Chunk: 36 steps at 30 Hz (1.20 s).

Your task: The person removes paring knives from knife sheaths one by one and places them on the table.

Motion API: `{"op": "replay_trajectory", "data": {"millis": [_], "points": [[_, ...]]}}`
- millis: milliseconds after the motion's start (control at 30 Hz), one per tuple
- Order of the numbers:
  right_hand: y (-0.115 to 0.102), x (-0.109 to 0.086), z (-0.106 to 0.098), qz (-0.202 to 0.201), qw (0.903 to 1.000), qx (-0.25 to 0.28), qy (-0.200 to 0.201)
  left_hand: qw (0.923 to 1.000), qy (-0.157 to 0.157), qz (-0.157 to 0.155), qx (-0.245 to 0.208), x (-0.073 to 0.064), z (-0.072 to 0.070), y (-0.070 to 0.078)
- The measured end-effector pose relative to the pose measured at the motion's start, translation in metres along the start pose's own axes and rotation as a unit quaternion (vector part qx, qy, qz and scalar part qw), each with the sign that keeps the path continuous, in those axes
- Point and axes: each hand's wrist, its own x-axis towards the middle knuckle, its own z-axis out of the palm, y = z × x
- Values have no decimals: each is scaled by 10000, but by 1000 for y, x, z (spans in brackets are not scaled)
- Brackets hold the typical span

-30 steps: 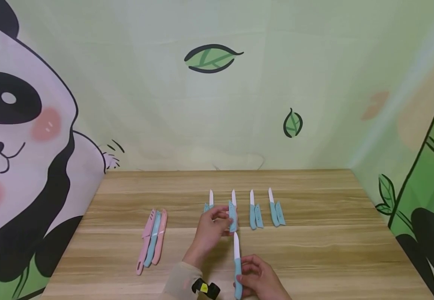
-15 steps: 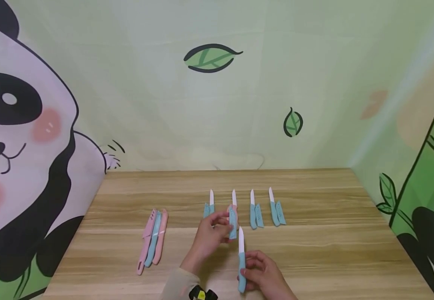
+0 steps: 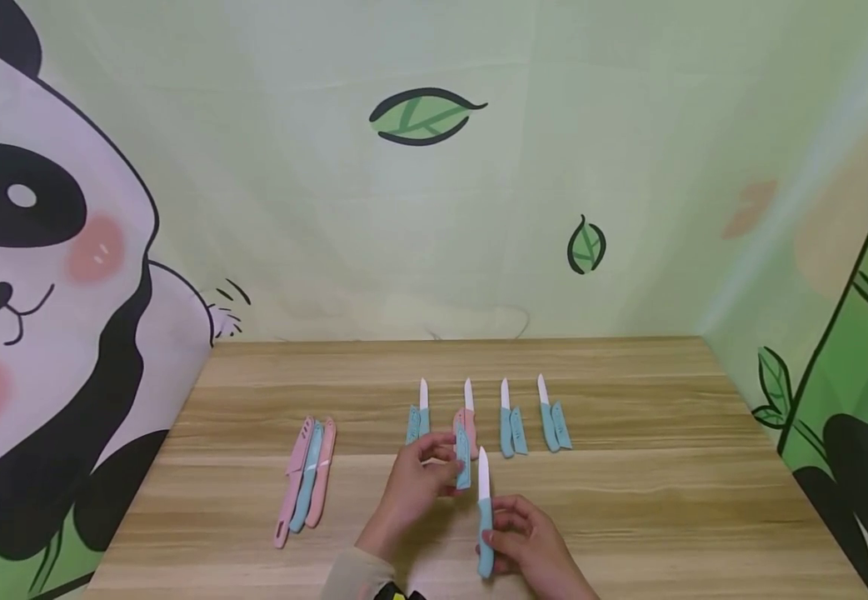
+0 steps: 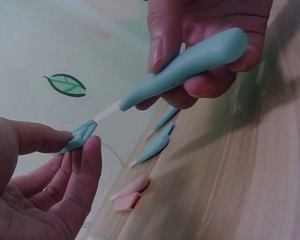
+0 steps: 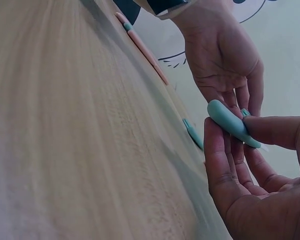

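My right hand (image 3: 527, 537) pinches the blue handle of a small paring knife (image 3: 485, 525), its white blade bare and pointing away from me. Just to the left, my left hand (image 3: 419, 479) holds a blue knife sheath (image 3: 463, 458) between thumb and fingers. Knife and sheath are apart in the head view, the blade tip to the right of the sheath. In the left wrist view the blade overlaps the mouth of the sheath (image 4: 82, 136). Behind the left hand lies a pink knife (image 3: 470, 412) with its pink sheath, partly hidden.
Blue knives with sheaths beside them lie in a row at the back: one left (image 3: 424, 408), one middle (image 3: 506, 429), one right (image 3: 549, 425). At the left of the wooden table (image 3: 629, 500) lie a pink sheathed knife (image 3: 295, 483), a blue one (image 3: 306, 479) and another pink one (image 3: 321, 475).
My left hand has drawn the sheath toward me, uncovering more of the pink knife. The knife in my right hand has shifted right and slightly forward, so its tip now stands beside the sheath.
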Motion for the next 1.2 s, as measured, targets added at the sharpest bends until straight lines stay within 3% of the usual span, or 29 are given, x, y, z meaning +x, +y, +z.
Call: {"op": "replay_trajectory", "data": {"millis": [267,500,1200], "points": [[-5,-1,-1,-73,9999,-35,76,9999,-76,25,-84,-6,1,-2],[-8,2,-1,-87,9992,-179,336,9996,-246,-35,-92,-10,4,-6],[-10,8,-4,-154,9932,93,1155,9980,-588,-170,-164,-23,16,-18]]}}
